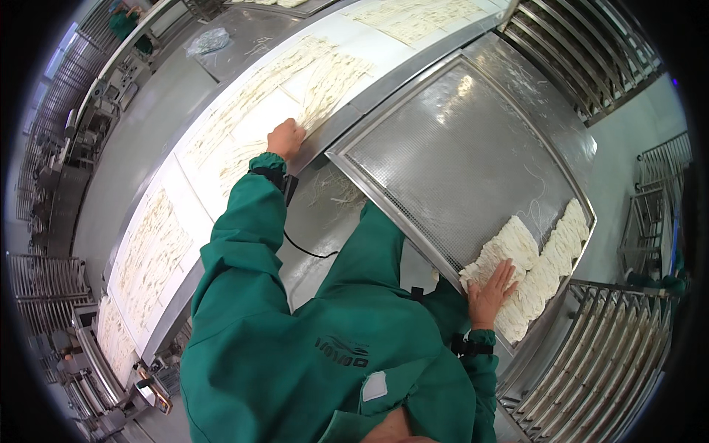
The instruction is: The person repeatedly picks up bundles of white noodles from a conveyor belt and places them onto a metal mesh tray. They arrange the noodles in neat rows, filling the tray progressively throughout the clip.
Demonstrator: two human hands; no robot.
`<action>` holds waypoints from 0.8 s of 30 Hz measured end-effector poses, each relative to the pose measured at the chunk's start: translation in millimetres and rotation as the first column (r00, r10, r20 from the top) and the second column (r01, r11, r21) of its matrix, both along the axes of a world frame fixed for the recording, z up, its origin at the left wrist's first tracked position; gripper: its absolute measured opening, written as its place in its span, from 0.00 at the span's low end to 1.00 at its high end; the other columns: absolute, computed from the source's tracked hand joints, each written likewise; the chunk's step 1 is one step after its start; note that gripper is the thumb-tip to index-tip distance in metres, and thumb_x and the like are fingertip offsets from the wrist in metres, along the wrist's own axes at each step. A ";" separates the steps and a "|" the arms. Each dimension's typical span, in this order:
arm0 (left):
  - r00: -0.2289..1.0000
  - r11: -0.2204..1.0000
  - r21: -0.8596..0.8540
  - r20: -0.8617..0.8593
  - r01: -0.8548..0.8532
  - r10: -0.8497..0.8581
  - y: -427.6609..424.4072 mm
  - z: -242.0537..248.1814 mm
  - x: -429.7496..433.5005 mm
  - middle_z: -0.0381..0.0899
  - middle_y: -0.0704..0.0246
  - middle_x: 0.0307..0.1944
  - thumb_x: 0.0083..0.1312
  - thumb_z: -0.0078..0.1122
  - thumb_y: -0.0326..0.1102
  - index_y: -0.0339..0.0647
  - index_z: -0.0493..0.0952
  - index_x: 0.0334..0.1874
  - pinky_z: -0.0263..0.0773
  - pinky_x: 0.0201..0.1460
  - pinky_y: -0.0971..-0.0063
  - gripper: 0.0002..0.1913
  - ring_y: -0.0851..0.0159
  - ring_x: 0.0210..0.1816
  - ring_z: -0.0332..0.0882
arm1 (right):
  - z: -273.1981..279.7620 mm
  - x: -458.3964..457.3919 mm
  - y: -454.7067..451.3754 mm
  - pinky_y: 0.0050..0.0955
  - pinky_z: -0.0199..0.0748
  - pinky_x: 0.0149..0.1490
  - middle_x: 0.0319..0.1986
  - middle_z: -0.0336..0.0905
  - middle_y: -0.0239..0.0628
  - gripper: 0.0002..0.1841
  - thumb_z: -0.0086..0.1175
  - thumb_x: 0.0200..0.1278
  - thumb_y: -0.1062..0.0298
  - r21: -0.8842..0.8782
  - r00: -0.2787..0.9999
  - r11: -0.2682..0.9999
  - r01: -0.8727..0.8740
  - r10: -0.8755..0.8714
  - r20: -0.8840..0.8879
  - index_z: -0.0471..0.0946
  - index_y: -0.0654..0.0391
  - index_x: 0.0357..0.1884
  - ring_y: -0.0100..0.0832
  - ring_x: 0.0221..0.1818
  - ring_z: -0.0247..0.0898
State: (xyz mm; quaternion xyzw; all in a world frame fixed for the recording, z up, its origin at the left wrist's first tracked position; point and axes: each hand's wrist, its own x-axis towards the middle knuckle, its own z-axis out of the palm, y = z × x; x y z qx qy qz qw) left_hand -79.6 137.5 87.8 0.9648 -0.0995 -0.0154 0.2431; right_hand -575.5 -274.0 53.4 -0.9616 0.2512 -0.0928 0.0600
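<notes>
My left hand is at the near edge of a white conveyor belt, its fingers closed on the end of a strip of pale noodle strands. More noodle strips lie along the belt on both sides of it. My right hand rests palm down, fingers spread, on a folded noodle bundle at the near right corner of a metal mesh tray. Beside that bundle, a row of folded noodle bundles runs along the tray's right edge.
Racks of trays stand at the upper right and lower right. Loose strands lie on the steel table and floor. A plastic bag sits beyond the belt. Another person is far off, upper left.
</notes>
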 end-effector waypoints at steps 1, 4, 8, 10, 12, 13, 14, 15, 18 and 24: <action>0.993 0.991 -0.126 -0.100 0.044 -0.057 -14.5 15.0 -4.1 0.85 0.50 0.39 0.66 0.57 0.42 0.31 0.80 0.40 0.75 0.48 0.59 0.16 0.44 0.43 0.81 | 0.1 -8.2 -2.7 0.61 0.26 0.82 0.82 0.44 0.53 0.52 0.63 0.63 0.49 -0.057 0.999 0.998 0.033 -0.031 0.043 0.49 0.66 0.81 0.52 0.85 0.34; 0.944 0.896 -0.409 -0.194 0.170 -0.268 -80.4 64.3 -27.6 0.80 0.68 0.29 0.68 0.57 0.37 0.36 0.75 0.35 0.71 0.42 0.74 0.10 0.69 0.35 0.76 | -3.5 -12.8 -14.1 0.61 0.27 0.81 0.82 0.44 0.52 0.50 0.61 0.64 0.49 0.007 0.997 0.998 0.068 -0.067 -0.026 0.51 0.64 0.81 0.52 0.85 0.34; 0.816 0.741 -0.589 -0.222 0.323 -0.533 -178.4 128.8 -80.4 0.81 0.72 0.35 0.68 0.61 0.37 0.31 0.79 0.45 0.72 0.42 0.75 0.14 0.72 0.37 0.75 | 24.2 3.8 -19.7 0.61 0.29 0.81 0.81 0.46 0.53 0.52 0.64 0.62 0.47 0.086 0.994 0.991 0.105 -0.108 0.035 0.52 0.64 0.81 0.54 0.84 0.36; 0.718 0.665 -0.653 -0.260 0.362 -0.646 -226.6 157.4 -111.6 0.81 0.73 0.36 0.68 0.61 0.36 0.31 0.80 0.48 0.72 0.42 0.77 0.14 0.74 0.37 0.75 | 58.9 28.4 -21.3 0.60 0.31 0.81 0.80 0.47 0.57 0.57 0.70 0.57 0.46 0.179 0.968 0.984 0.023 -0.067 0.241 0.52 0.65 0.81 0.57 0.83 0.37; 0.612 0.550 -0.730 -0.230 0.406 -0.757 -279.3 175.4 -149.2 0.82 0.74 0.37 0.69 0.62 0.34 0.32 0.80 0.51 0.72 0.42 0.78 0.14 0.76 0.38 0.75 | 94.9 66.9 -30.8 0.59 0.33 0.81 0.79 0.49 0.60 0.63 0.77 0.48 0.46 0.261 0.855 0.955 -0.141 -0.016 0.519 0.51 0.66 0.80 0.61 0.81 0.40; 0.574 0.514 -0.752 -0.223 0.414 -0.788 -303.5 181.4 -171.1 0.82 0.74 0.37 0.69 0.62 0.34 0.33 0.79 0.52 0.72 0.42 0.79 0.14 0.78 0.38 0.75 | 110.1 86.3 -34.5 0.59 0.34 0.81 0.78 0.51 0.62 0.66 0.80 0.44 0.47 0.297 0.801 0.935 -0.193 -0.024 0.599 0.51 0.66 0.80 0.62 0.80 0.42; 0.499 0.429 -0.830 -0.219 0.356 -0.838 -325.4 185.9 -192.7 0.82 0.74 0.37 0.69 0.62 0.33 0.33 0.79 0.51 0.72 0.43 0.79 0.13 0.77 0.38 0.76 | 121.3 104.2 -37.6 0.58 0.39 0.80 0.76 0.54 0.61 0.66 0.80 0.43 0.48 0.317 0.737 0.920 -0.232 -0.046 0.674 0.51 0.66 0.80 0.62 0.78 0.47; 0.430 0.383 -0.881 -0.242 0.278 -0.870 -345.1 188.4 -212.9 0.82 0.74 0.37 0.69 0.62 0.33 0.33 0.79 0.50 0.72 0.43 0.79 0.12 0.77 0.38 0.76 | 127.8 121.3 -43.3 0.56 0.44 0.80 0.74 0.57 0.60 0.67 0.81 0.41 0.49 0.312 0.738 0.918 -0.246 -0.032 0.674 0.52 0.65 0.80 0.62 0.76 0.51; 0.299 0.235 -0.968 -0.200 0.087 -0.933 -390.4 188.5 -224.9 0.83 0.72 0.38 0.68 0.61 0.29 0.35 0.79 0.50 0.74 0.47 0.78 0.10 0.75 0.39 0.78 | 123.5 157.5 -75.0 0.54 0.59 0.70 0.65 0.68 0.56 0.50 0.75 0.46 0.62 0.354 0.757 0.919 -0.173 -0.106 0.645 0.63 0.64 0.73 0.58 0.67 0.63; 0.395 0.176 -0.928 -0.305 -0.329 -0.867 -456.1 92.9 -141.1 0.76 0.72 0.30 0.71 0.52 0.29 0.36 0.76 0.40 0.75 0.45 0.72 0.05 0.71 0.33 0.74 | 72.3 105.1 -200.0 0.51 0.70 0.53 0.45 0.77 0.49 0.21 0.58 0.53 0.80 0.088 0.921 0.992 0.093 -0.119 0.371 0.77 0.59 0.52 0.54 0.52 0.71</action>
